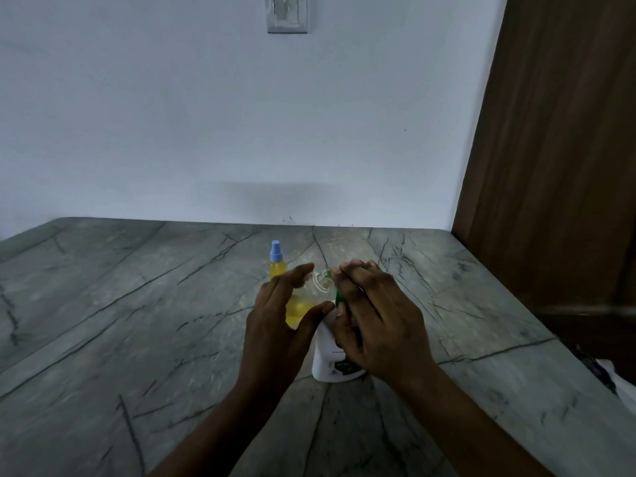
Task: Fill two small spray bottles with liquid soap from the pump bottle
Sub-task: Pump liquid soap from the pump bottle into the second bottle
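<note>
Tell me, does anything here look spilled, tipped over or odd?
No spill shows on the countertop. Only the small open bottle is askew: the left hand holds it tilted, neck toward the green pump spout, apparently on purpose. The blue-capped spray bottle stands upright.
</note>
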Motion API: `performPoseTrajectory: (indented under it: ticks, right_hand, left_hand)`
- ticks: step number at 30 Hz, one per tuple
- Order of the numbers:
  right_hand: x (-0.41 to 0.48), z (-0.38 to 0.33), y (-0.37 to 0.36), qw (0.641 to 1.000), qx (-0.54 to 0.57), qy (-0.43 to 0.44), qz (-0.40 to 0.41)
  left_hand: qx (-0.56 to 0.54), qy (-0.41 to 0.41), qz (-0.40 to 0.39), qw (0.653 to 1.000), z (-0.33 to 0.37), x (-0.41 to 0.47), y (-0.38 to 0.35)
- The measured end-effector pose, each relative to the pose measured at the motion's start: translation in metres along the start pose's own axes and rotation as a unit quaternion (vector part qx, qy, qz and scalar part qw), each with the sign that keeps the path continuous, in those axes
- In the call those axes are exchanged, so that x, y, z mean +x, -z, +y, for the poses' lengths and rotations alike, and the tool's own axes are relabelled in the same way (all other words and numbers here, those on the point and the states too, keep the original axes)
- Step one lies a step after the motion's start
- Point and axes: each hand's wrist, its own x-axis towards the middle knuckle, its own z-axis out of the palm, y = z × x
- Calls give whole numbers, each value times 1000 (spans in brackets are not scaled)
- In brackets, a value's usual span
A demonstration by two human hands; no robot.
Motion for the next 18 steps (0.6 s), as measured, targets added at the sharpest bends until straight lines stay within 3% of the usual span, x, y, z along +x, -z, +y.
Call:
performPoseTrajectory:
  ticks: [18]
  right_hand:
    - [-13,-7,-10,999,26,-33,19]
  left_hand:
    - [2,-1,-21,1000,-8,-5,-1]
